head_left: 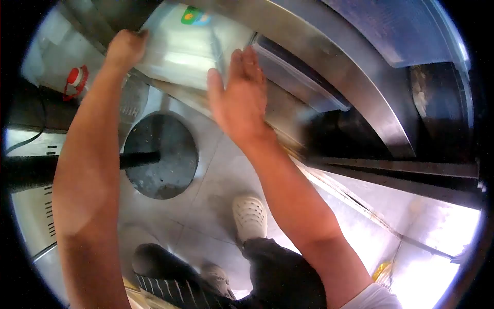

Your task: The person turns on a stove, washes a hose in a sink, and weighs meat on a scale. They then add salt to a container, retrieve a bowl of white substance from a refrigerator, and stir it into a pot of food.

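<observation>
A clear plastic container [177,59] with pale contents and a green and orange sticker [195,16] lies at the top, under a steel edge. My left hand [126,49] is closed at its left side, its fingertips curled against the container's edge; what they grip is too small to make out. My right hand [239,92] is at the container's right side, fingers stretched out and thumb apart, with nothing held. Whether its palm touches the container is hidden. Right of that hand sits another clear container [298,74] with a dark top.
A round dark base [161,156] with a black pole stands on the tiled floor. A red-capped container [76,77] is at the left. A curved steel edge [339,56] and a large clear bin [396,31] are at the upper right. Light clogs [249,216] show below.
</observation>
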`<control>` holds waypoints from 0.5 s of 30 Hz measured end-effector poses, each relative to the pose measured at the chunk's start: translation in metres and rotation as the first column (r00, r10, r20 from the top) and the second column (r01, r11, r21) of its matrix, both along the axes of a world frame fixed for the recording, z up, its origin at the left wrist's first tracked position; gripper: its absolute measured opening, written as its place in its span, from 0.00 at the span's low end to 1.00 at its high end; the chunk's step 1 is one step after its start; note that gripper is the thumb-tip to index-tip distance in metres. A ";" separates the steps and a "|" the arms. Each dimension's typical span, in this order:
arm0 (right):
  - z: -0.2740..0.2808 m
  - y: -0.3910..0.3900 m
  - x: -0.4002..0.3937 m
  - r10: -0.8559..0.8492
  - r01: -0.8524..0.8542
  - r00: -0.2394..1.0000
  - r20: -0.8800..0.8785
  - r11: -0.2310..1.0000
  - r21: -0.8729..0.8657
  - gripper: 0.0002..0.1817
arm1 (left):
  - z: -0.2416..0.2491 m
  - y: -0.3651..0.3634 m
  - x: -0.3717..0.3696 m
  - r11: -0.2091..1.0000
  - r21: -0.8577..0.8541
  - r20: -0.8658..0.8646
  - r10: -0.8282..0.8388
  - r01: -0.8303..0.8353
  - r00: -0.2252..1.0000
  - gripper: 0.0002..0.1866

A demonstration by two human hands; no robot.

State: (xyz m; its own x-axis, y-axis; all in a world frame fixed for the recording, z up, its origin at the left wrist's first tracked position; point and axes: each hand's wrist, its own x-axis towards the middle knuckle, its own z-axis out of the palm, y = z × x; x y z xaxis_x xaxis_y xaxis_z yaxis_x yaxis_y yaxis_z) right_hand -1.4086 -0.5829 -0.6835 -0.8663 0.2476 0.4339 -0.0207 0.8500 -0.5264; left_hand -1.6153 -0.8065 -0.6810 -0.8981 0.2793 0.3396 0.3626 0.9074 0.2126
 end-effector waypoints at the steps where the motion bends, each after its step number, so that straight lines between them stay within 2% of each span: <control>1: 0.000 0.000 -0.001 -0.001 0.002 1.000 -0.019 0.999 0.044 0.32 | 0.000 -0.006 -0.006 0.993 -0.047 0.007 -0.108 0.108 0.994 0.27; 3: 0.000 0.000 -0.003 0.013 -0.005 0.998 -0.062 0.992 0.123 0.31 | 0.000 -0.017 -0.015 0.988 -0.063 0.102 -0.134 0.141 0.986 0.26; 4: 0.002 -0.001 -0.004 0.008 -0.006 1.000 -0.017 0.994 0.112 0.32 | -0.007 -0.016 -0.025 0.997 -0.031 0.181 -0.068 0.075 0.981 0.25; 6: 0.007 -0.003 -0.005 0.008 -0.014 0.998 0.062 0.995 0.095 0.34 | 0.008 -0.007 -0.031 0.907 -0.404 0.309 0.018 0.114 0.951 0.27; 7: 0.010 -0.003 -0.005 0.010 -0.018 0.997 0.079 0.994 0.110 0.34 | 0.001 -0.010 -0.030 0.934 -0.355 0.140 0.084 -0.029 0.987 0.27; 8: 0.010 -0.003 -0.004 0.010 -0.022 0.995 0.099 0.992 0.124 0.35 | -0.003 -0.005 -0.014 0.945 -0.284 -0.028 0.158 -0.159 0.987 0.27; 10: 0.012 -0.002 0.001 0.041 -0.055 0.991 0.130 0.992 0.109 0.38 | 0.008 0.012 0.029 0.951 0.084 -0.074 0.303 -0.297 0.950 0.33; 11: 0.008 -0.001 0.002 0.045 -0.059 0.991 0.123 0.991 0.117 0.38 | 0.022 0.026 0.058 0.905 0.280 -0.100 0.360 -0.321 0.928 0.36; 12: 0.003 0.001 0.001 0.046 -0.060 0.993 0.112 0.991 0.124 0.38 | 0.034 0.051 0.098 0.802 0.510 -0.083 0.406 -0.311 0.910 0.37; 13: 0.001 0.000 -0.001 0.046 -0.059 0.994 0.096 0.989 0.133 0.38 | 0.036 0.081 0.137 0.733 0.571 0.013 0.442 -0.369 0.897 0.39; 14: 0.005 0.000 -0.002 0.038 -0.055 0.992 0.120 0.988 0.145 0.37 | 0.031 0.098 0.152 0.595 0.746 0.195 0.233 -0.299 0.953 0.42; 15: 0.011 0.001 -0.002 0.031 -0.054 0.989 0.142 0.985 0.162 0.37 | 0.026 0.116 0.167 0.389 0.862 0.342 0.027 -0.325 0.939 0.45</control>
